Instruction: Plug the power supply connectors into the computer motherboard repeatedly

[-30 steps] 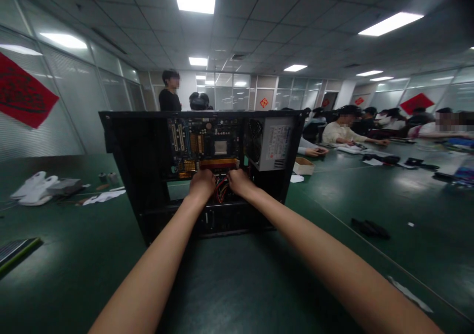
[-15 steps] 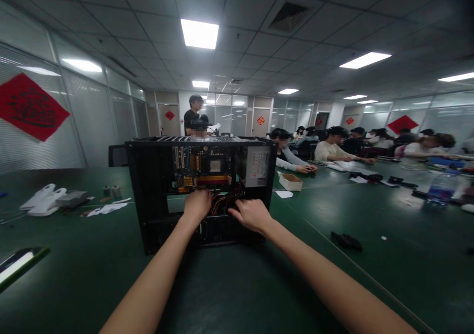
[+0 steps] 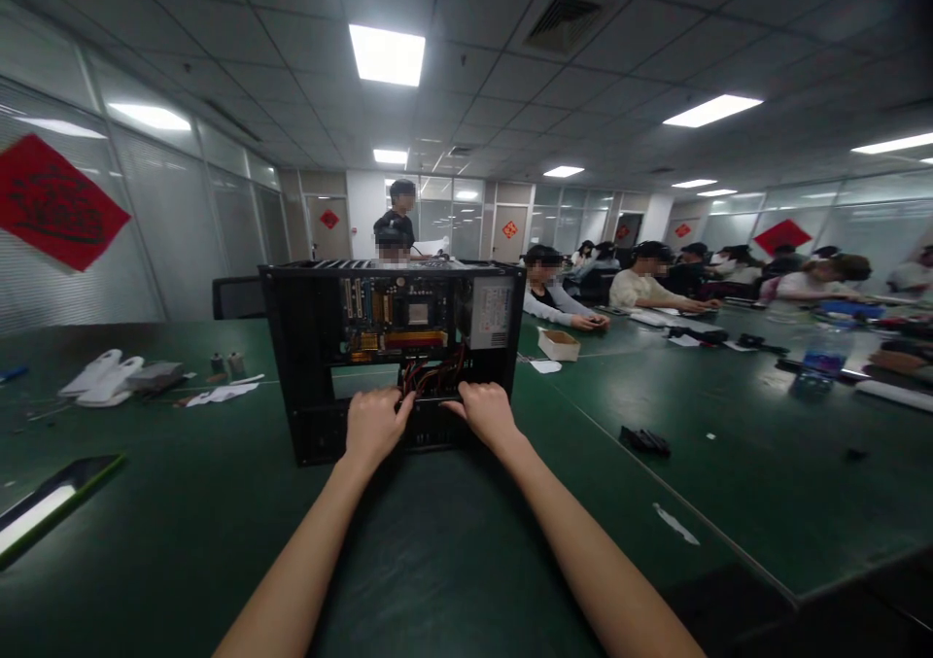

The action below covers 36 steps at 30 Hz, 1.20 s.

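Observation:
An open black computer case (image 3: 306, 366) stands upright on the green table (image 3: 452, 551). Inside it I see a motherboard (image 3: 397, 310), a grey power supply (image 3: 491, 314) and a bundle of red and black cables (image 3: 430, 376). My left hand (image 3: 373, 427) is curled over the case's lower front rail, its thumb pointing toward the cables. My right hand (image 3: 485, 413) rests beside it on the same rail with bent fingers, just under the cable bundle. The fingertips of both hands are hidden behind the rail.
White objects and papers (image 3: 109, 378) lie at the left, and a flat device (image 3: 54, 498) sits near the left edge. A small black item (image 3: 645, 440) lies on the right, with a cardboard box (image 3: 559, 344) behind it. Several people sit along the table's right side; one stands behind the case.
Both hands have come out of the case's interior by the cables and down onto its lower rail. The view has drawn back, so the case looks smaller and farther.

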{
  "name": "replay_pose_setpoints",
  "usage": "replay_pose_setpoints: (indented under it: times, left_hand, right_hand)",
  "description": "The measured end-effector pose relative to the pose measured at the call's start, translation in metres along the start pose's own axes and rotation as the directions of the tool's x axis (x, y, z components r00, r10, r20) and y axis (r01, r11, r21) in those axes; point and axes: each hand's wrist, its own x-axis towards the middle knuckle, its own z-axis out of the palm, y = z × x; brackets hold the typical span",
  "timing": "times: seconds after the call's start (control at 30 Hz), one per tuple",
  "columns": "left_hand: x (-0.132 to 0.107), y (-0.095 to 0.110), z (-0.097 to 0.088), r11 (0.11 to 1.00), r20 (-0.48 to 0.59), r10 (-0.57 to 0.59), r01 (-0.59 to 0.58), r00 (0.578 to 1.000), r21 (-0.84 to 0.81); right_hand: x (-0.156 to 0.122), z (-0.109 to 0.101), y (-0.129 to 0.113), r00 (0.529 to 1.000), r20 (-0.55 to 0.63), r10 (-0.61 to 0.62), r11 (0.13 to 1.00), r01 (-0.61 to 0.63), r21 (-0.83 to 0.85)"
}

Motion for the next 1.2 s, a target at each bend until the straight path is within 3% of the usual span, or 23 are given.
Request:
replay_pose_setpoints:
  times: [0.13, 0.27, 0.53, 0.83, 1.07, 1.2]
  left_hand:
    - [-0.008, 0.002, 0.005, 0.999, -0.104, -0.016, 0.020, 0.994, 0.036]
    - [-0.011, 0.000, 0.008, 0.999, -0.112, 0.005, -0.001, 0.994, 0.034]
    - [-0.013, 0.000, 0.008, 1.000, -0.118, -0.025, 0.026, 0.993, 0.010]
    - [-0.029, 0.004, 0.017, 0.996, -0.213, 0.000, -0.019, 0.977, -0.087]
    - [-0.023, 0.011, 0.013, 0.978, -0.208, -0.082, 0.038, 0.975, -0.206]
    - [-0.020, 0.014, 0.006, 0.961, -0.199, -0.150, 0.096, 0.968, -0.261]
  right_hand:
    - [-0.001, -0.004, -0.004, 1.000, -0.002, 0.017, 1.000, -0.017, -0.009]
    - [-0.006, -0.006, -0.010, 1.000, -0.011, 0.027, 1.000, -0.028, -0.007]
    - [-0.022, -0.010, 0.007, 0.968, -0.227, -0.106, 0.989, 0.079, -0.124]
    - [-0.019, -0.009, 0.007, 0.977, -0.196, -0.080, 0.992, 0.060, -0.107]
    - [-0.020, -0.012, 0.001, 0.980, -0.185, -0.079, 0.988, 0.052, -0.146]
    - [-0.028, -0.024, -0.013, 0.983, -0.154, -0.104, 0.983, 0.078, -0.168]
